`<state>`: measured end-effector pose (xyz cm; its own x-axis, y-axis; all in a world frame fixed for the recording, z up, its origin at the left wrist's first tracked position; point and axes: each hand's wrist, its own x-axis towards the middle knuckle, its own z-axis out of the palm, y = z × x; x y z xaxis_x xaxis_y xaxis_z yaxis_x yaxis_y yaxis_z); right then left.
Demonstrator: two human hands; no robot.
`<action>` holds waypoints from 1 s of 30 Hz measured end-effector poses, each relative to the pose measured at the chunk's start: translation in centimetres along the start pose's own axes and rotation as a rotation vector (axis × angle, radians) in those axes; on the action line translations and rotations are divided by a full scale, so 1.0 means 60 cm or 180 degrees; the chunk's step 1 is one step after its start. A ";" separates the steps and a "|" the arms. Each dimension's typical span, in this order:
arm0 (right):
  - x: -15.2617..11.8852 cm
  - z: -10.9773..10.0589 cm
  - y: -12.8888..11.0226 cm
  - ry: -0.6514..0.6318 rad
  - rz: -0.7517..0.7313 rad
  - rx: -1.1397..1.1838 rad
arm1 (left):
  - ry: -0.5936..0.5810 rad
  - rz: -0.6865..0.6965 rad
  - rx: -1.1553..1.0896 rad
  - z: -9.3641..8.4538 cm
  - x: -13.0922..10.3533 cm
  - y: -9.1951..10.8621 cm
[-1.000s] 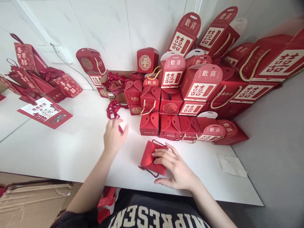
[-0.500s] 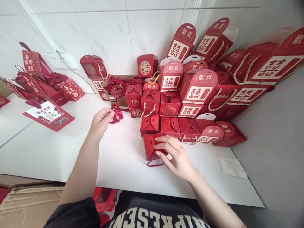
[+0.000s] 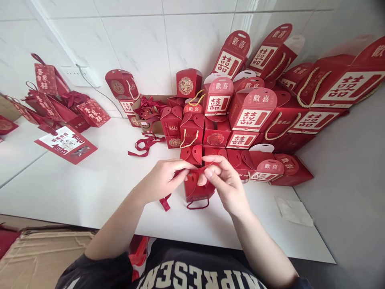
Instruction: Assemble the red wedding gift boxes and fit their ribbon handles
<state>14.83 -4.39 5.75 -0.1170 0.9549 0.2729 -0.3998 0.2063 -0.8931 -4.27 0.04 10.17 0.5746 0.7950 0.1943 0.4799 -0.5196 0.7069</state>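
Note:
A dark red ribbon (image 3: 197, 170) is stretched between my two hands, just above a small red gift box. My left hand (image 3: 164, 178) pinches it between thumb and fingertips, and a loose tail of ribbon hangs below that wrist. From the right, my right hand (image 3: 227, 182) grips the other part with thumb and fingers. The small red gift box (image 3: 194, 192) stands upright under the fingers, its curved top flaps partly hidden by them. A dark red cord handle droops at its front. More ribbon (image 3: 146, 144) lies in a loose pile on the table at the back left.
Stacked red gift boxes (image 3: 249, 110) with rope handles fill the back right. An open carton (image 3: 150, 127) holds more ribbon. Red gift bags (image 3: 64, 110) and a printed card (image 3: 67, 144) lie at the left. A white tissue (image 3: 294, 211) rests on the table (image 3: 120, 192) near the wall.
My left hand has brought a ribbon from the pile on the left to above the small box. My right hand has lifted off the flaps and taken hold of the ribbon.

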 end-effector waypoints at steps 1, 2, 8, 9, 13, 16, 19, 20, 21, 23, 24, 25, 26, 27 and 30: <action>-0.003 -0.006 -0.003 0.0051 -0.0050 0.0042 | -0.0150 -0.0137 -0.0102 -0.001 -0.001 -0.003; -0.006 -0.012 -0.006 0.0102 -0.0080 0.0078 | -0.0312 -0.0273 -0.0270 -0.002 -0.003 -0.006; -0.015 -0.061 -0.022 0.0742 -0.0208 0.0101 | -0.1193 -0.0744 -0.1349 -0.007 -0.008 -0.025; -0.016 -0.071 -0.025 0.0897 -0.0284 0.0108 | -0.1228 -0.0784 -0.1357 -0.007 -0.009 -0.029; -0.024 -0.107 -0.037 0.1443 -0.0534 0.0037 | -0.1212 -0.0768 -0.1260 -0.007 -0.014 -0.040; -0.038 -0.124 -0.043 0.1694 -0.0649 -0.0103 | -0.1218 -0.0520 -0.1259 -0.007 -0.016 -0.041; -0.059 -0.148 -0.046 0.2065 -0.0861 -0.0173 | -0.1376 -0.0196 -0.1211 -0.013 -0.020 -0.038; -0.068 -0.160 -0.047 0.2226 -0.0932 -0.0177 | -0.1445 -0.0102 -0.1195 -0.015 -0.022 -0.038; -0.078 -0.175 -0.048 0.2355 -0.0961 -0.0172 | -0.1503 -0.0042 -0.1183 -0.019 -0.024 -0.039; -0.102 -0.209 -0.051 0.2589 -0.0981 -0.0155 | -0.1559 -0.0006 -0.1180 -0.026 -0.030 -0.046; -0.115 -0.225 -0.053 0.2710 -0.1004 -0.0150 | -0.1564 -0.0034 -0.1203 -0.030 -0.034 -0.052; -0.128 -0.240 -0.057 0.2717 -0.0829 -0.0132 | -0.1562 -0.0087 -0.1248 -0.033 -0.038 -0.059; -0.141 -0.253 -0.061 0.2723 -0.0695 -0.0104 | -0.1563 -0.0144 -0.1317 -0.037 -0.041 -0.066; -0.153 -0.262 -0.065 0.2814 -0.0681 -0.0041 | -0.1590 -0.0185 -0.1396 -0.040 -0.044 -0.073; -0.177 -0.270 -0.077 0.3056 -0.0784 0.0032 | -0.1958 -0.0187 -0.1493 -0.046 -0.051 -0.086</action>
<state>32.67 -12.04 1.16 0.7549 0.6545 0.0409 -0.3223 0.4246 -0.8461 -10.33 1.17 7.80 0.8875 0.4291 -0.1680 0.2688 -0.1860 0.9451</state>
